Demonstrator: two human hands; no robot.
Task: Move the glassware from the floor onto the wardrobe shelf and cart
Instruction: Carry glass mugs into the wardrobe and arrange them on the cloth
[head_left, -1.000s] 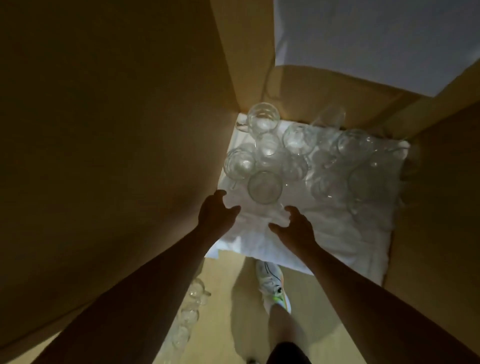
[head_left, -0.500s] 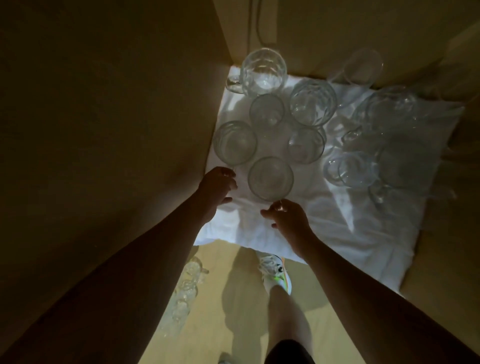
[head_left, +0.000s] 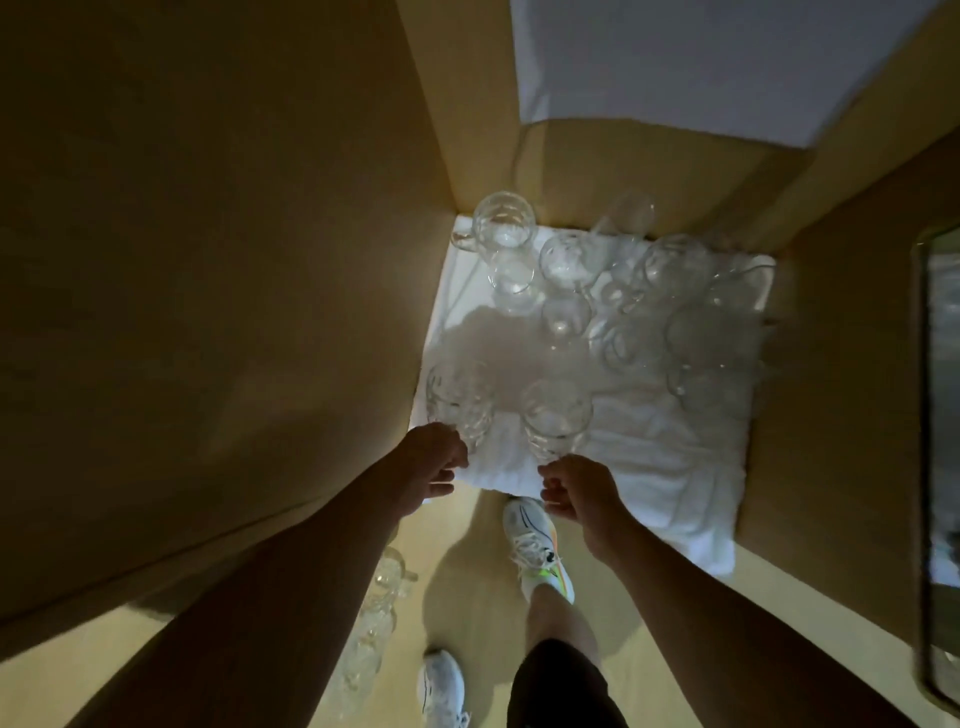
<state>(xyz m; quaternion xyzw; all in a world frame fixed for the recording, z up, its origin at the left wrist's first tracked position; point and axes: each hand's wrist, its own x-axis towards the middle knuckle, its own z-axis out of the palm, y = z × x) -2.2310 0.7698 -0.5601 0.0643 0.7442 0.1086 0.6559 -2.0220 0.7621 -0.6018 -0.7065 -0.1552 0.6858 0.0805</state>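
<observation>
— Glass on the floor (head_left: 376, 623) near my feet: several pieces are waiting in a row beside my white shoe (head_left: 540, 545). What have you got in your hands?

— 2 glasses. My left hand (head_left: 434, 460) curls round the base of the faceted glass (head_left: 457, 402); my right hand (head_left: 574, 491) pinches the foot of the smoother glass (head_left: 556, 418).

— Weren't both of those standing on the cloth half a second ago?

— Yes. Now they look lifted and tilted toward me, and a bare patch shows on the white cloth (head_left: 649, 467) where they stood.

— So they're coming off the shelf?

— Or being shifted; I judge it a rearrangement to make room. Farther back, the other glassware (head_left: 639, 291) stays clustered, with 1 handled mug (head_left: 501, 223) in the wardrobe (head_left: 260, 260) corner.
</observation>
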